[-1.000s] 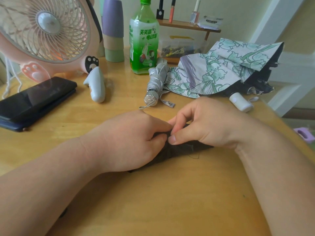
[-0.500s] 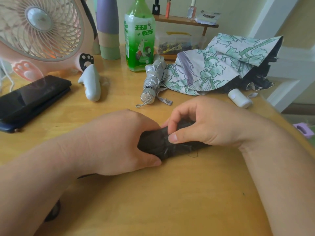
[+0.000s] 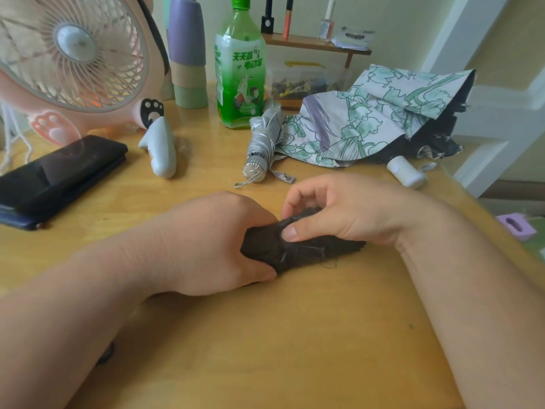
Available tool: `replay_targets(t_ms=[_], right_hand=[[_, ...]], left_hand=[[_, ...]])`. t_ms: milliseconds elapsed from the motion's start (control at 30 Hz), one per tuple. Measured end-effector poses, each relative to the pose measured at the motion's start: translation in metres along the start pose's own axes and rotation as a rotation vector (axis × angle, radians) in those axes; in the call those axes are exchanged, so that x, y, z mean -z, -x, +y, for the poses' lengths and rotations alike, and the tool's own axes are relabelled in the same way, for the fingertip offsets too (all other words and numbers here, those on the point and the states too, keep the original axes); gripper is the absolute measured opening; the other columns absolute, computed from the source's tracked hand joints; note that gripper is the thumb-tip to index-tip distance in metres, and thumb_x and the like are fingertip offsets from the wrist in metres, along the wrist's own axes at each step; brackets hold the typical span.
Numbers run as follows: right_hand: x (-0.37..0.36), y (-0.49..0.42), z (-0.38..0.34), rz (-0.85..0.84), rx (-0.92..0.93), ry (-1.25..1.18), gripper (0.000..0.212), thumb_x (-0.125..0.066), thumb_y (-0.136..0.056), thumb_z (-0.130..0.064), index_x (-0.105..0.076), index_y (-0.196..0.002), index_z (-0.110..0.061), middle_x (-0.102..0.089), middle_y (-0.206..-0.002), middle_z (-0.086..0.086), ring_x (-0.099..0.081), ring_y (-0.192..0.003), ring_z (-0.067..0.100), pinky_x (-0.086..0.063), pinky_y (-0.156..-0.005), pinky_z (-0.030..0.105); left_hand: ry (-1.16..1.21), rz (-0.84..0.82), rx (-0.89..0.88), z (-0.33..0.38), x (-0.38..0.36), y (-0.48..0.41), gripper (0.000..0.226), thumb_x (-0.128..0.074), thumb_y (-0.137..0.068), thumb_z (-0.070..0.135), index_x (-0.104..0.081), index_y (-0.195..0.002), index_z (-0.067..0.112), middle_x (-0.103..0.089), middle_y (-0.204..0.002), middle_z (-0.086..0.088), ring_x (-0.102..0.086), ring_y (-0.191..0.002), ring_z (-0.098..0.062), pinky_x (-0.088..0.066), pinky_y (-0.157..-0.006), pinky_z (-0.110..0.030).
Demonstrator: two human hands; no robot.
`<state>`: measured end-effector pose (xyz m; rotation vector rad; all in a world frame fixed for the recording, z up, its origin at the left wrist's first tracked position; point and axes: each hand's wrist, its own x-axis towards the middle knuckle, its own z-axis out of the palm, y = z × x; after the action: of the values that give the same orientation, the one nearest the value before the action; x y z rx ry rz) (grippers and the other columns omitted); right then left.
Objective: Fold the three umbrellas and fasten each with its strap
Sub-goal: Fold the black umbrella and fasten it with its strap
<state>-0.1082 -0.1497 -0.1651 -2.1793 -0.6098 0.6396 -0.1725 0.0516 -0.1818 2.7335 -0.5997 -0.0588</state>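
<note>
On the bench (image 3: 295, 349) we see the floral umbrella (image 3: 368, 119) lying loose and unfolded at 1 o'clock. The left hand (image 3: 212, 243) has its fingers wrapped round the black umbrella (image 3: 298, 252) at the bench's centre. The right hand (image 3: 342, 211) holds it too, thumb pressed on the cloth and fingers curled over the top. The silver umbrella (image 3: 261, 143) lies rolled at 12 o'clock, its strap (image 3: 284, 177) undone.

We judge the main risk to be the black roll springing open: if either hand slackens before it is fastened, the pleats will unwind. We cannot see its own strap, so hunting for it could cost the grip. Its long axis runs from 8 to 2 o'clock. The visible end points toward 2 o'clock, and the other is hidden under the left hand.
</note>
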Motion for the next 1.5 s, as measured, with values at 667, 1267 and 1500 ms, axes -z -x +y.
replay_targets(t_ms=[667, 1267, 1500], right_hand=[[0.007, 0.0, 0.011, 0.003, 0.119, 0.06, 0.011, -0.081, -0.086, -0.019, -0.076, -0.096, -0.017, -0.078, -0.095, 0.007, -0.072, -0.085, 0.023, -0.055, -0.085, 0.036], [-0.004, -0.019, 0.006, 0.672, 0.058, -0.714, 0.073, -0.082, -0.07, -0.06, -0.064, -0.126, -0.017, -0.07, -0.112, 0.002, -0.069, -0.1, 0.019, -0.059, -0.08, 0.047], [-0.036, -0.011, -0.014, 0.181, 0.11, -0.865, 0.044, -0.078, -0.081, -0.037, -0.072, -0.107, -0.001, -0.072, -0.096, 0.013, -0.066, -0.084, 0.02, -0.056, -0.061, 0.037]], left_hand=[[0.097, -0.033, 0.092, 0.0, 0.003, -0.002, 0.035, -0.075, -0.074, 0.056, -0.069, -0.101, 0.034, -0.069, -0.085, 0.011, -0.062, -0.076, -0.005, -0.054, -0.071, -0.036], [1.612, 0.094, 0.321, -0.003, 0.006, -0.013, 0.022, -0.08, -0.069, 0.011, -0.071, -0.087, 0.001, -0.062, -0.068, -0.016, -0.061, -0.051, -0.025, -0.055, -0.048, -0.032], [1.888, 0.184, 0.315, -0.005, -0.005, -0.02, 0.045, -0.069, -0.084, 0.031, -0.069, -0.114, -0.003, -0.066, -0.115, -0.031, -0.064, -0.095, -0.035, -0.056, -0.089, -0.045]])
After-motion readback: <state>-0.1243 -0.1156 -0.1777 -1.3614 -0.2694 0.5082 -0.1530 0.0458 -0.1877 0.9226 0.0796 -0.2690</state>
